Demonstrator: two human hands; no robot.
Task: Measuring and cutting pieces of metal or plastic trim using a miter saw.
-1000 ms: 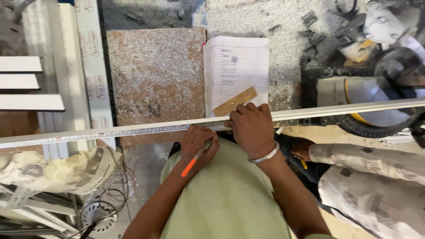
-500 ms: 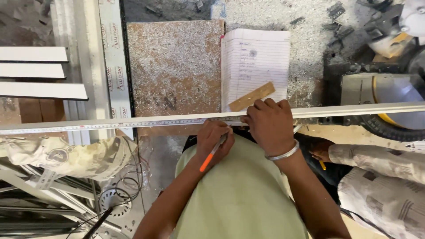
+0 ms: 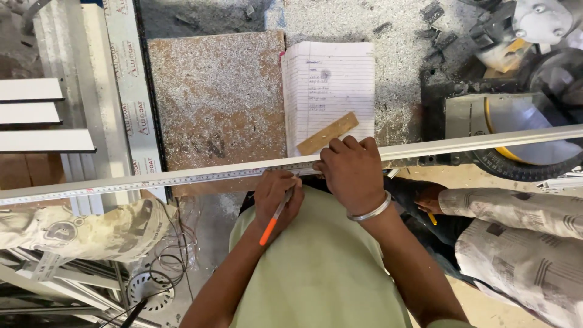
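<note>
A long white metal bar [image 3: 486, 141] runs across the view with a measuring tape [image 3: 152, 183] laid along its left part. My right hand [image 3: 347, 172], a metal bangle on its wrist, presses down on the bar near the middle. Just left of it, my left hand [image 3: 276, 197] grips an orange pen [image 3: 274, 217] with its tip at the bar's near edge. Behind the bar lie a lined notebook [image 3: 331, 85] and a short wooden ruler [image 3: 328, 133].
A speckled stone slab [image 3: 215, 103] covered in metal shavings lies beyond the bar. A chop saw [image 3: 516, 115] stands at the right. Another person in a patterned sleeve [image 3: 516, 212] crouches at the lower right. White strips [image 3: 36, 115] and a printed sack [image 3: 85, 231] lie at the left.
The camera has shifted, so the scene sits a little further right in view. Both hands stay on the bar, with the pen still at its edge.
</note>
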